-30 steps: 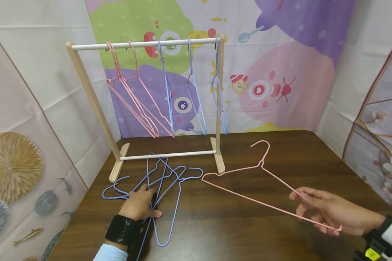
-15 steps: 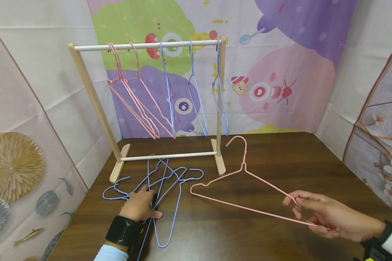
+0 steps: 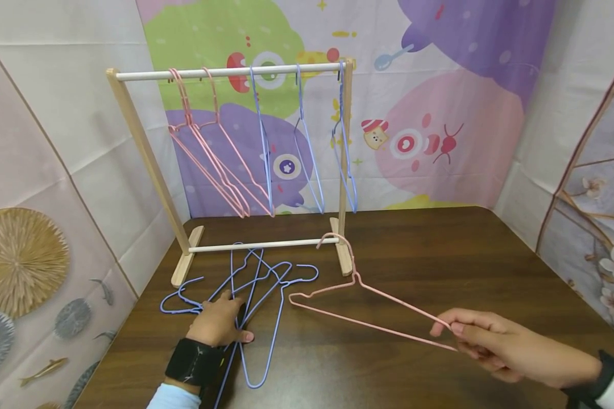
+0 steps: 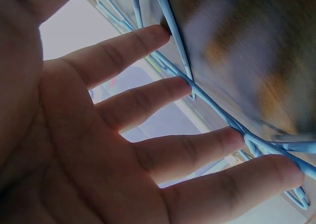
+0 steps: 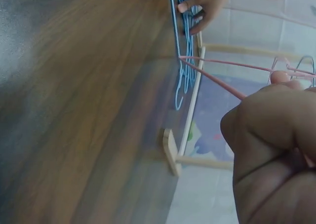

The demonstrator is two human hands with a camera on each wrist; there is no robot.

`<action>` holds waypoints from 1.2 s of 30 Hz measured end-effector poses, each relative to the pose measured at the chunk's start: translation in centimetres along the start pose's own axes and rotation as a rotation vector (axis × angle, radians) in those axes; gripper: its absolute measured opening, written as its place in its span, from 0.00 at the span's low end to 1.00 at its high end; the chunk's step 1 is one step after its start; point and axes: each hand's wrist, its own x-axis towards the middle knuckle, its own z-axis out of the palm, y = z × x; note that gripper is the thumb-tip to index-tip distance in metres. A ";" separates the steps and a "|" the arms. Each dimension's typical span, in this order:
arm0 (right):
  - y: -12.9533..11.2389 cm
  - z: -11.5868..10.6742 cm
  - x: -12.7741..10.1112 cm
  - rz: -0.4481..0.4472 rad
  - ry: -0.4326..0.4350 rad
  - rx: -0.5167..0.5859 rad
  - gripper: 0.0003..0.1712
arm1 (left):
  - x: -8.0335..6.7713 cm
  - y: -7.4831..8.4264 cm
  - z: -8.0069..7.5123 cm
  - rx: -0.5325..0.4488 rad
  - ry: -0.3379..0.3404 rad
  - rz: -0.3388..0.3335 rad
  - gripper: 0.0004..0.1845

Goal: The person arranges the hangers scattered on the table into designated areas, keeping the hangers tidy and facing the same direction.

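Note:
In the head view, my right hand [image 3: 501,346] grips one end of a pink clothes hanger [image 3: 355,270], whose hook points up and left, toward the rack's right foot. The far end of this hanger reaches close to the blue pile in that view. My left hand [image 3: 216,322] rests on several blue hangers [image 3: 281,309] that lie crossed over each other on the table. Seen from the left wrist, its fingers [image 4: 212,147] are nearly straight and spread, fingertips against a blue wire. The right wrist view shows the pink hanger [image 5: 217,81] running out from the curled right hand [image 5: 281,135].
A wooden rack with a white rail [image 3: 148,75] stands behind the blue pile. Pink hangers [image 3: 216,102] hang at its left and blue hangers [image 3: 301,102] at its right. Its right foot [image 3: 344,258] stands near the held hanger's hook. A patterned cloth [image 3: 440,85] backs the table.
My right hand has moved left, bringing the pink hanger toward the rack's right foot and the blue pile; its hook has dropped lower in view. My left hand and the blue hangers have stayed put.

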 end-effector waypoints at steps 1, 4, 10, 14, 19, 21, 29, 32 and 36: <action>-0.2 0.2 0.1 -0.002 -0.007 -0.014 0.20 | 0.0 0.0 0.0 0.000 -0.001 0.001 0.44; -0.8 0.7 0.4 -0.002 -0.030 -0.051 0.21 | 0.0 -0.1 0.0 -0.002 -0.005 0.001 0.44; -2.1 2.2 0.9 -0.082 -0.094 -0.074 0.23 | 0.2 -0.1 0.1 -0.003 -0.010 0.006 0.45; -3.8 3.2 1.5 -0.127 -0.099 -0.154 0.23 | 0.3 0.0 0.0 -0.001 -0.007 0.018 0.45; -6.7 4.3 3.2 -0.093 -0.051 -0.234 0.21 | 0.3 -0.2 0.1 -0.003 -0.019 0.016 0.46; -7.8 4.8 3.9 -0.080 -0.021 -0.265 0.20 | 0.3 -0.2 0.2 -0.001 -0.015 0.017 0.46; -11.9 7.2 7.5 -0.113 0.058 -0.311 0.18 | 0.4 -0.2 0.1 -0.010 0.007 0.021 0.46; -13.3 8.1 9.0 -0.130 0.066 -0.250 0.19 | 0.3 -0.2 0.0 -0.021 0.002 0.010 0.46; -14.8 9.1 11.1 -0.129 0.091 -0.178 0.20 | 0.3 -0.3 0.1 -0.028 -0.007 -0.004 0.46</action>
